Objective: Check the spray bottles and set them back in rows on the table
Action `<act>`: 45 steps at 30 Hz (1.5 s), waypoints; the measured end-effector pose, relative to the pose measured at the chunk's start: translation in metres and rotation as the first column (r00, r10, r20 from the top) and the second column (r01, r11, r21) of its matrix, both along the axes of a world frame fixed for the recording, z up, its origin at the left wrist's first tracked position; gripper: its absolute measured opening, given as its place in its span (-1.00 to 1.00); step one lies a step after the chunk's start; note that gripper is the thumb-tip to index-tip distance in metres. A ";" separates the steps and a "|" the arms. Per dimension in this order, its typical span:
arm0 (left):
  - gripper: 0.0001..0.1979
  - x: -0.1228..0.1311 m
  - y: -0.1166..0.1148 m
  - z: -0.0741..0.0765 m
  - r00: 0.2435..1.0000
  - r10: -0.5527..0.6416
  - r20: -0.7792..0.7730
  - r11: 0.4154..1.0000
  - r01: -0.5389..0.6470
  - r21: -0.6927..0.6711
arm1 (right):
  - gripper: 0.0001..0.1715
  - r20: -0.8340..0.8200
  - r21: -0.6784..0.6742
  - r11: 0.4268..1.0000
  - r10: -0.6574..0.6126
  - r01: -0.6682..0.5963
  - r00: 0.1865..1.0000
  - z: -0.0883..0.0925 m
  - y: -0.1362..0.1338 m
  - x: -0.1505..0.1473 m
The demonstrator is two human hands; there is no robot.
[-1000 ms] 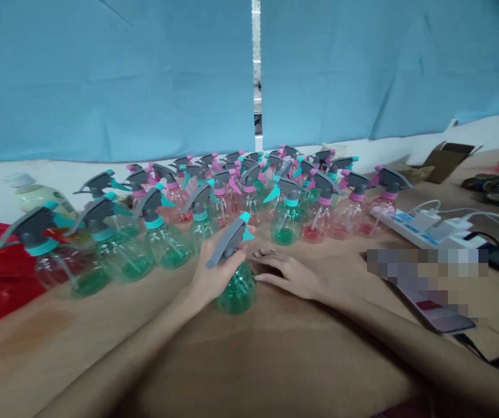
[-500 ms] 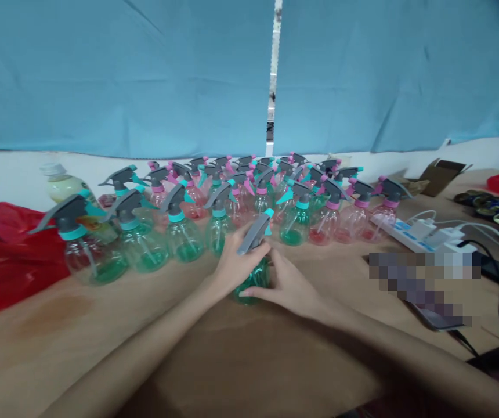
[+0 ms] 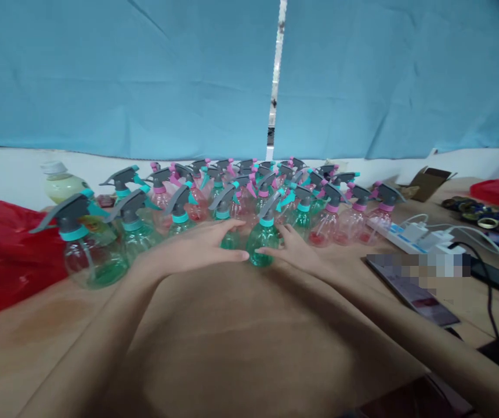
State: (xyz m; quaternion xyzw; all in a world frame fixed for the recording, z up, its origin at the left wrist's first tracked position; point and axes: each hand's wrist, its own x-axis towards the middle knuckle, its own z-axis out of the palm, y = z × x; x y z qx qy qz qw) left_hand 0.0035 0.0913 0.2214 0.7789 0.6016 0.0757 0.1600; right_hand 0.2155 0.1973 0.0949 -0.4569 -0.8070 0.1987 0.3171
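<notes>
A green spray bottle (image 3: 261, 241) with a grey trigger and teal collar stands upright in the front row, at the middle. My right hand (image 3: 295, 249) grips its right side, thumb across the front and fingers behind. To its left, my left hand (image 3: 201, 247) is open, thumb and fingers apart, with nothing in it. It partly covers two green spray bottles, one with a teal collar (image 3: 222, 215) and another farther left (image 3: 180, 219). More green bottles stand at the left, including the large near one (image 3: 97, 261). Pink spray bottles (image 3: 325, 223) stand to the right.
Several rows of spray bottles reach back toward the wall with blue sheeting (image 3: 145, 87). Red plastic (image 3: 10, 255) lies at the left beside a white-capped bottle (image 3: 60, 183). At the right are a power strip (image 3: 391, 232) with cables, a phone (image 3: 432, 307) and an open cardboard box (image 3: 427, 183).
The green spray bottle has moved forward, away from me, into the front row. My left hand has let go of its top and moved left, opening. My right hand stays on the bottle.
</notes>
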 end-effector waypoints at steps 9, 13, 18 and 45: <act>-0.26 -0.002 -0.001 0.002 0.999 0.030 -0.032 0.998 -0.031 -0.061 | -0.11 0.048 0.066 0.997 -0.053 0.050 0.997 0.003 0.016 -0.019; -0.25 0.000 0.002 -0.005 0.999 0.030 -0.043 0.995 -0.033 -0.092 | -0.13 0.091 0.048 0.994 -0.097 0.093 0.991 0.010 0.014 -0.022; -0.31 0.004 0.006 -0.010 0.999 0.008 -0.034 0.994 -0.012 -0.112 | -0.09 0.101 0.035 0.995 -0.098 0.095 0.990 0.013 0.015 -0.026; -0.67 0.035 0.034 -0.053 0.919 -0.041 0.392 0.999 0.052 -0.017 | -0.21 -0.145 0.063 0.959 -0.265 0.276 0.953 0.013 0.055 0.052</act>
